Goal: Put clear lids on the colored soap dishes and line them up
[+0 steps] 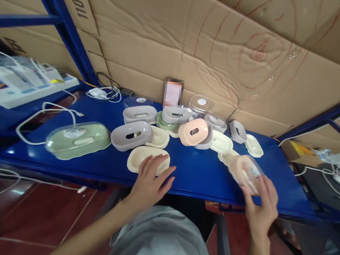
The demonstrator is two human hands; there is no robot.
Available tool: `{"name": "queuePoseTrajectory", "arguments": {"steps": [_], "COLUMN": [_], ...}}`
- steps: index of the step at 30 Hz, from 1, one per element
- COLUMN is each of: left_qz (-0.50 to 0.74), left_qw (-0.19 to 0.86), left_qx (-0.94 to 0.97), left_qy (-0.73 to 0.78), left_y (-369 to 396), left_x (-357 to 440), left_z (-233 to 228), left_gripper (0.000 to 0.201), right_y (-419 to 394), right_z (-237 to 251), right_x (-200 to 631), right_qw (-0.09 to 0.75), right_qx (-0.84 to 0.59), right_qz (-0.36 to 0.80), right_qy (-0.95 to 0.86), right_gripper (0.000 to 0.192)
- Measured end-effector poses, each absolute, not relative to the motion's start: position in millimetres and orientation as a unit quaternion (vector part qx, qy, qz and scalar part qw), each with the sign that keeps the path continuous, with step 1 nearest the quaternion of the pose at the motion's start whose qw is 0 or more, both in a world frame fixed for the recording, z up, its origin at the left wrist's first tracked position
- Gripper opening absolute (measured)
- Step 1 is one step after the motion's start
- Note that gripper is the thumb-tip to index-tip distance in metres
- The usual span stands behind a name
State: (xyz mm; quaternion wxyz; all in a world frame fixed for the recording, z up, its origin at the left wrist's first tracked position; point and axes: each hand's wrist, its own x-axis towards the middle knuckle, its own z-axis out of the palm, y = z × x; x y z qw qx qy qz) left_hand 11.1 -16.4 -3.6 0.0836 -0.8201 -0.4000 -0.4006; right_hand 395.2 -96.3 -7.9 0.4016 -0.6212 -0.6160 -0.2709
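My left hand [151, 178] reaches over a cream oval tray [135, 158] near the table's front edge, fingers spread; I cannot tell if they touch it. On the right, my right hand [261, 203] grips a peach oval plastic case [240, 168] with a clear part over it, thumb below and fingers on top. Between the hands, farther back, lies a peach slotted shell [189, 134]. Around it are grey slotted shells [118, 134], cream oval trays [221, 140] and a green piece [160, 120]. A green case with a clear cover [101, 140] sits at the left.
The blue table [195, 175] backs onto a cardboard wall [148, 47]. A phone-like screen [173, 93] leans there beside a clear lid [208, 107]. White cables [23, 137] and a power strip [10, 99] are at the left. A cardboard box [300, 154] stands at the right.
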Motion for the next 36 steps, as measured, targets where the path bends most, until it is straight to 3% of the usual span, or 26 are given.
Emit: {"name": "queuePoseTrajectory", "arguments": {"steps": [3, 7, 10, 13, 17, 20, 23, 31, 33, 36], "left_qz": [-0.376, -0.342, -0.309, -0.301, -0.322, -0.338, -0.330, -0.320, -0.334, -0.344], "left_qw": [0.072, -0.013, -0.031, -0.009, -0.004, -0.013, -0.037, -0.103, -0.107, -0.111], "left_qx": [-0.808, -0.854, -0.897, -0.908, -0.881, -0.858, -0.853, -0.884, -0.882, -0.879], "left_qy": [-0.448, -0.391, -0.316, -0.290, -0.346, -0.386, -0.403, -0.325, -0.316, -0.311], "left_y": [-17, -23, -29, -32, -29, -24, -20, -17, -17, -15], "left_x": [10, 16, 23, 26, 21, 15, 11, 5, 3, 1], "left_z": [0, 1, 0, -2, -2, -2, -4, -8, -10, -12], "left_gripper": [0.006, 0.016, 0.033, 0.042, 0.038, 0.027, 0.022, 0.035, 0.034, 0.031], "right_y": [-98, -85, -65, -37, 14, 50, 70, 82, 84, 90], "right_z": [-18, -22, -6, 20, 47, 57, 61, 57, 53, 47], "right_x": [459, 495, 469, 405, 309, 270, 268, 304, 301, 290], "right_qw": [0.384, 0.333, 0.306, 0.320, 0.265, 0.243, 0.280, 0.396, 0.393, 0.315], "right_qx": [-0.678, -0.709, -0.723, -0.636, -0.490, -0.436, -0.421, -0.488, -0.488, -0.466], "right_qz": [-0.324, -0.295, -0.297, -0.235, -0.162, -0.178, -0.209, -0.220, -0.200, -0.155], "right_qy": [-0.537, -0.547, -0.543, -0.662, -0.814, -0.848, -0.837, -0.746, -0.754, -0.812], "right_gripper": [0.062, 0.066, 0.063, 0.054, 0.049, 0.031, 0.020, 0.021, 0.023, 0.036]}}
